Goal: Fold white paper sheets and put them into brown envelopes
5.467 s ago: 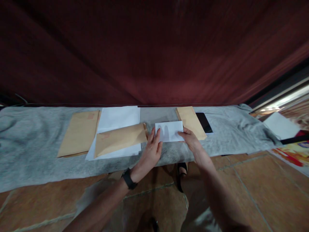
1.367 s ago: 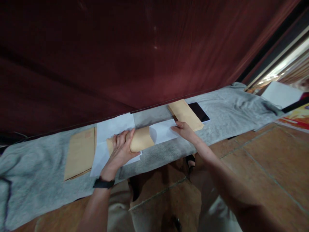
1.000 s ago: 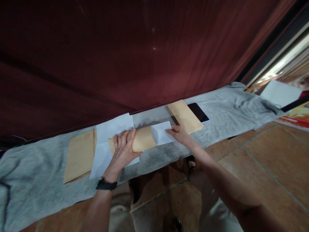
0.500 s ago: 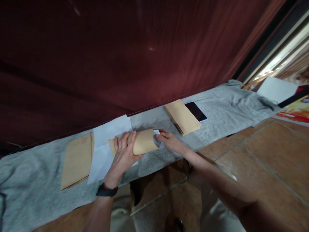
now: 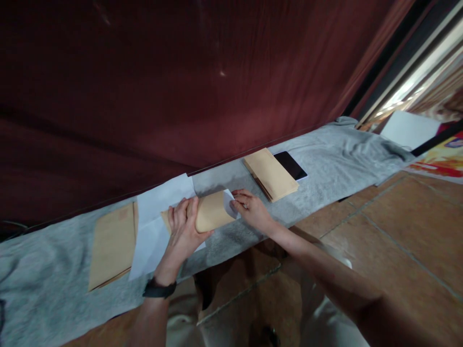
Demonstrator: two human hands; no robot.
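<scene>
Brown envelope [image 5: 211, 215] at frame centre, long axis left-right, mouth toward right; left hand [image 5: 183, 230] gripping it, right hand [image 5: 249, 209] pinching white paper [image 5: 229, 206] at mouth.

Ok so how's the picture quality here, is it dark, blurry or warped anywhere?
Head view: dim overall, the maroon curtain nearly swallowing the top half; bright glare blows out the doorway strip at upper right. The grey cloth runs tilted and bowed, a wide-lens warp. The left hand and right hand on the brown envelope look reasonably sharp; the edges of the picture are softer.
</scene>
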